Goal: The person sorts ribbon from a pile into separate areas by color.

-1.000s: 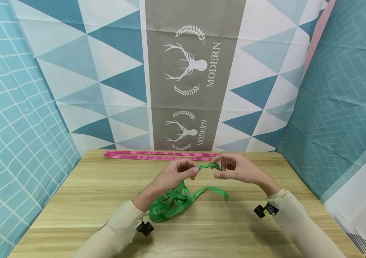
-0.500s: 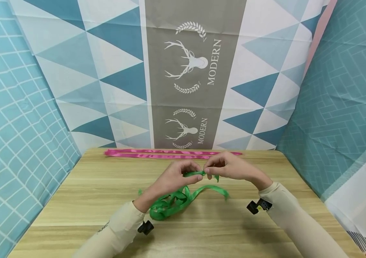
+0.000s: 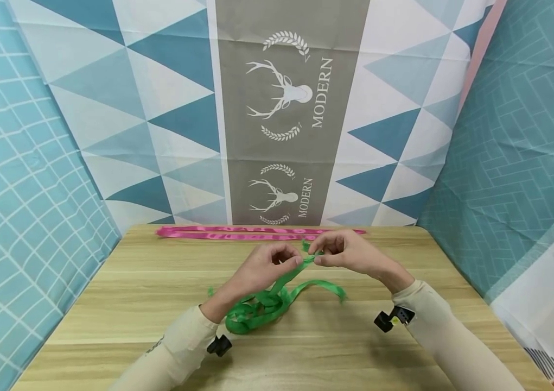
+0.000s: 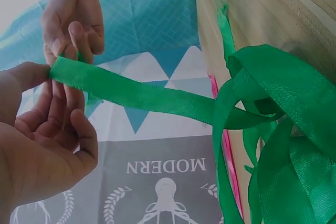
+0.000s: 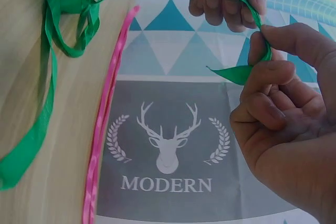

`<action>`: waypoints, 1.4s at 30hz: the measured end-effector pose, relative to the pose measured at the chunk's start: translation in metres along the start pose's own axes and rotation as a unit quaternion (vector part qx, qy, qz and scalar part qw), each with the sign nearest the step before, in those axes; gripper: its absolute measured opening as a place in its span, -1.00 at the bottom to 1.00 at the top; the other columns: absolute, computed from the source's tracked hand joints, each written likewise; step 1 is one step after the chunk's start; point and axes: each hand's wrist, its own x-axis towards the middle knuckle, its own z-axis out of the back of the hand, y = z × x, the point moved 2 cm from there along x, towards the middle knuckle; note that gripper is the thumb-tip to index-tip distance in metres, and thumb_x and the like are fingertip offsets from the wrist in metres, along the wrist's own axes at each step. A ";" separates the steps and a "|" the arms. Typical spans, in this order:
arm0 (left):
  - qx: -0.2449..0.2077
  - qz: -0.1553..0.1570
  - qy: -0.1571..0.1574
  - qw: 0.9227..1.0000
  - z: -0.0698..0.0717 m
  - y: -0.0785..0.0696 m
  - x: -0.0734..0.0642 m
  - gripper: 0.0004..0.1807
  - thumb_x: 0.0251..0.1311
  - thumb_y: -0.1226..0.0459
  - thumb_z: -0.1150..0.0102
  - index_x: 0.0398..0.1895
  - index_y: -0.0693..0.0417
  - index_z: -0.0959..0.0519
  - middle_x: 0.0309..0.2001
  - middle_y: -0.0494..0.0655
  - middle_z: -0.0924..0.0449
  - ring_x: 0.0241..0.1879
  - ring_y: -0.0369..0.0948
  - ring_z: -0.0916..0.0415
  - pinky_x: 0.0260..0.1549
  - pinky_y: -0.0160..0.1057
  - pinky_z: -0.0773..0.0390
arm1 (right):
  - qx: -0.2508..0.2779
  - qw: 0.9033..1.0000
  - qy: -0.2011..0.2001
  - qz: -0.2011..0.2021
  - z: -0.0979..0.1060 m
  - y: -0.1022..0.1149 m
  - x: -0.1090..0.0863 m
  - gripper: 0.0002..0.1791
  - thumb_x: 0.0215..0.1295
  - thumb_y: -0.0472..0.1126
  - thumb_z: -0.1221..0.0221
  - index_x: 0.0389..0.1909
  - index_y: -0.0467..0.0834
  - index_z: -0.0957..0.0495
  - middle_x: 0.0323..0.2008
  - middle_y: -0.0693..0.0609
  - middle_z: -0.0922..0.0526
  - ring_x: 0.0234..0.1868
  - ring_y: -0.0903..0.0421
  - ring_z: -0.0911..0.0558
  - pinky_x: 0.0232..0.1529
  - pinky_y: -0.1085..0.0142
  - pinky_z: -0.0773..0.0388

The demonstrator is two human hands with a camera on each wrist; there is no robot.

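Observation:
A green satin ribbon runs up from its loose heap on the table to both hands. My left hand pinches it between thumb and fingertips, near the free end. Right beside it, my right hand pinches the same ribbon; a short tail of it sticks out past the fingers in the right wrist view. The left wrist view has the ribbon stretching flat from the left thumb to the looped pile. Both hands are raised over the table, fingertips close together.
Along the back edge of the wooden table lies a folded pink ribbon. The green heap rests near the left forearm, one strand reaching right. Patterned cloth hangs behind and at both sides.
My right hand has come left to meet the left hand, and its grip on the green ribbon has shifted. The ribbon now rises straighter from the heap to the fingers.

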 end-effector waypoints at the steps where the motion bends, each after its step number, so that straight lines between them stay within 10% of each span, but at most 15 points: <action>1: 0.008 -0.005 -0.005 1.000 0.000 -0.001 0.000 -0.83 0.46 0.10 -0.21 -0.14 -0.04 -0.69 -0.30 -0.17 -0.65 -0.32 -0.17 -0.54 -0.30 -0.16 -0.53 | 0.004 1.000 -0.003 -0.001 0.000 0.000 0.000 -0.81 0.41 -0.31 -0.28 -0.02 -0.26 -0.64 -0.27 -0.17 -0.70 -0.34 0.06 -0.62 -0.23 0.21 -0.60; 9: 0.009 0.003 -0.034 0.999 -0.001 -0.004 -0.001 -0.83 0.52 0.11 -0.12 -0.11 -0.03 -0.61 -0.30 -0.14 -0.59 -0.35 -0.17 -0.47 -0.33 -0.20 -0.49 | -0.006 0.999 -0.030 -0.019 0.001 0.004 -0.001 -0.77 0.35 -0.29 -0.34 -0.01 -0.20 -0.67 -0.40 -0.21 -0.63 -0.48 0.09 -0.52 -0.43 0.29 -0.46; 15: -0.071 0.059 0.040 0.995 -0.004 0.008 -0.005 -0.70 0.50 0.02 -0.12 0.11 -0.04 -0.55 -0.16 -0.03 -0.62 -0.21 -0.10 -0.51 -0.20 -0.11 -0.50 | -0.020 0.998 -0.045 -0.043 0.008 0.009 -0.003 -0.76 0.36 -0.24 -0.34 0.02 -0.12 -0.71 -0.32 -0.18 -0.70 -0.46 0.09 -0.50 -0.40 0.26 -0.47; 22: -0.024 0.044 0.104 0.993 -0.005 0.015 -0.010 -0.81 0.46 0.02 -0.19 -0.05 -0.16 -0.67 -0.25 -0.07 -0.65 -0.27 -0.13 -0.50 -0.29 -0.21 -0.46 | -0.045 0.997 -0.037 -0.041 0.015 0.012 -0.005 -0.83 0.39 -0.17 -0.33 -0.09 -0.13 -0.70 -0.34 -0.12 -0.70 -0.44 0.00 -0.49 -0.41 0.27 -0.47; 42: -0.022 0.069 0.050 0.996 0.046 0.023 -0.032 -0.71 0.38 -0.05 -0.26 -0.09 -0.06 -0.65 -0.28 0.06 -0.62 -0.24 0.08 -0.53 -0.24 -0.07 -0.52 | -0.019 0.990 -0.099 -0.102 0.027 0.014 -0.018 -0.74 0.37 -0.05 -0.35 -0.13 -0.16 -0.68 -0.12 -0.21 -0.64 -0.19 -0.12 -0.50 -0.20 0.09 -0.47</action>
